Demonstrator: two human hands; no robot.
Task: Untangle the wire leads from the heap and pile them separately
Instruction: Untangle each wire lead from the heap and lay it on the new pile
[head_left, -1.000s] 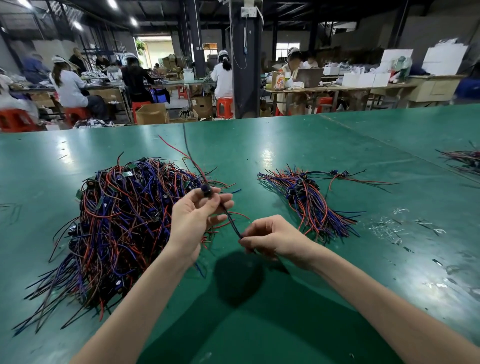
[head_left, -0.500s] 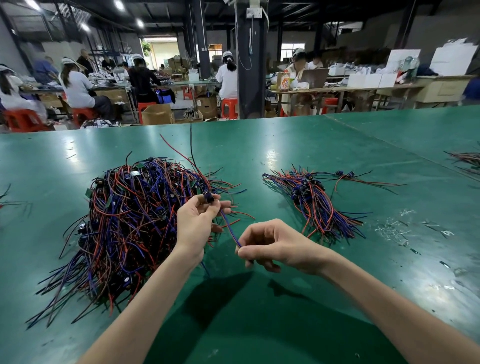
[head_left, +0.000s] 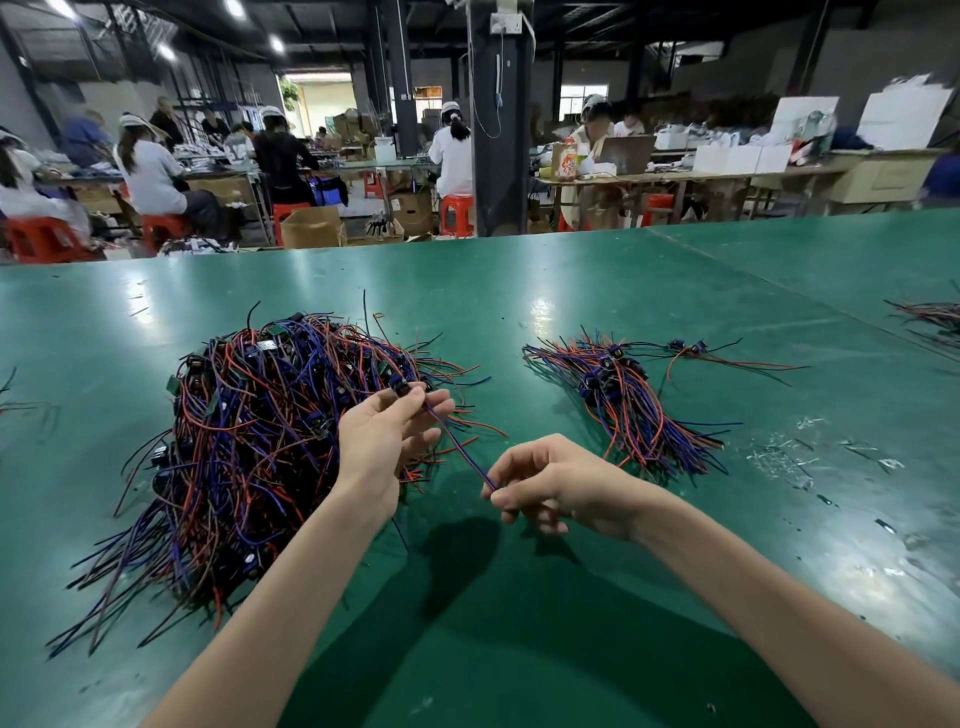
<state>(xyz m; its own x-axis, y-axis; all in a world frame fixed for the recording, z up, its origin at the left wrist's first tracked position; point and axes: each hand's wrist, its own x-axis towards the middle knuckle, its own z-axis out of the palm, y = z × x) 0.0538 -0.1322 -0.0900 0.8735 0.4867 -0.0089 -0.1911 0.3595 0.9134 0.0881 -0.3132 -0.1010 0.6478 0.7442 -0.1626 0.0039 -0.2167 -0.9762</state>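
From my end I see the left hand (head_left: 387, 441) raised over the right flank of the tangled heap (head_left: 249, 447). Its thumb and fingertips pinch the small black connector (head_left: 400, 387) at one end of a blue-and-red wire lead (head_left: 457, 441). The lead runs straight down and to the right to the right hand (head_left: 561, 488), which pinches its other end between thumb and forefinger, the remaining fingers curled under. Both hands hang above the green table (head_left: 519, 649), toward its near edge.

The heap of red, blue and black leads sprawls across the left half of the table. The sorted pile (head_left: 623, 400) lies well apart from it to the right, its wires roughly parallel and fanning toward me. A few stray leads (head_left: 696, 353) lie just beyond that pile. Another bundle (head_left: 930, 317) shows at the right edge, and pale scraps (head_left: 779, 457) litter the surface near the sorted pile.
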